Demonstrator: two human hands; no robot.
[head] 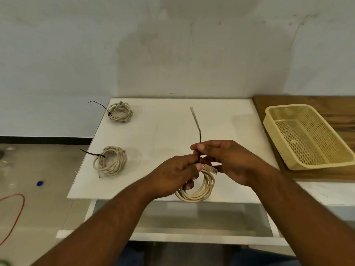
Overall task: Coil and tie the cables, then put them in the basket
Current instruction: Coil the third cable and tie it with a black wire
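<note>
Cables first: the untied coil (199, 191) hangs over the front edge of the white table (172, 121), left of the basket (315, 166) and closer to me than it. My left hand (172, 175) holds it, with the fingers curled round the loops and the thumb pressing on the black tie (196, 123) where it meets the cable. A clear plug (212, 169) pokes out right beside that spot. Just above, my right hand (228, 160) pinches the tie between thumb and finger. The tie's long tail stands up past my fingers. I can't tell if the tie is through its lock yet.

Well left of the basket, the near tied coil (110, 161) lies on the table with a black tail sticking out. The basket sits on a wooden board (336, 106), and I see nothing inside it. Farthest back, and way left of the basket, lies the far tied coil (120, 112).

I think I am on the tying step for the third cable. Next, the tail needs a firm pull while my left hand keeps the loops bunched together. After that, all three coils must go right, into the basket.
</note>
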